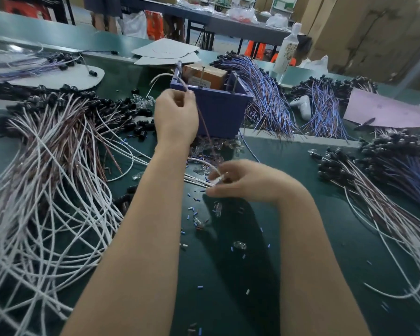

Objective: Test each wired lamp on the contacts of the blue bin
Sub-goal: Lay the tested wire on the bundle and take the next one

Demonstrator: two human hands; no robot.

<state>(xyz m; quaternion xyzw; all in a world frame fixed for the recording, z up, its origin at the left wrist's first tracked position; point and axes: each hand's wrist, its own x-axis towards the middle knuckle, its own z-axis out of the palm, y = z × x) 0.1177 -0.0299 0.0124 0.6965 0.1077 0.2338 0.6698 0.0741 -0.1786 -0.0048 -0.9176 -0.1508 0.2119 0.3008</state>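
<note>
Left hand (pixel 176 117) pinches a brown lead (pixel 203 122), its end raised toward a contact post (pixel 180 66) on the blue bin (pixel 218 110) just beyond. Right hand (pixel 240 180), nearer the body, pinches a white lead (pixel 212 169). Hold each bare end steady on its own contact. The lamp cannot be picked out.

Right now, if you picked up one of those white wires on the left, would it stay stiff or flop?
Probably floppy: the white wires lie in loose curves and loops. Likely light: the left hand holds a brown wire up with just a pinch. They overlap thickly, so neighbours may tangle along.
</note>
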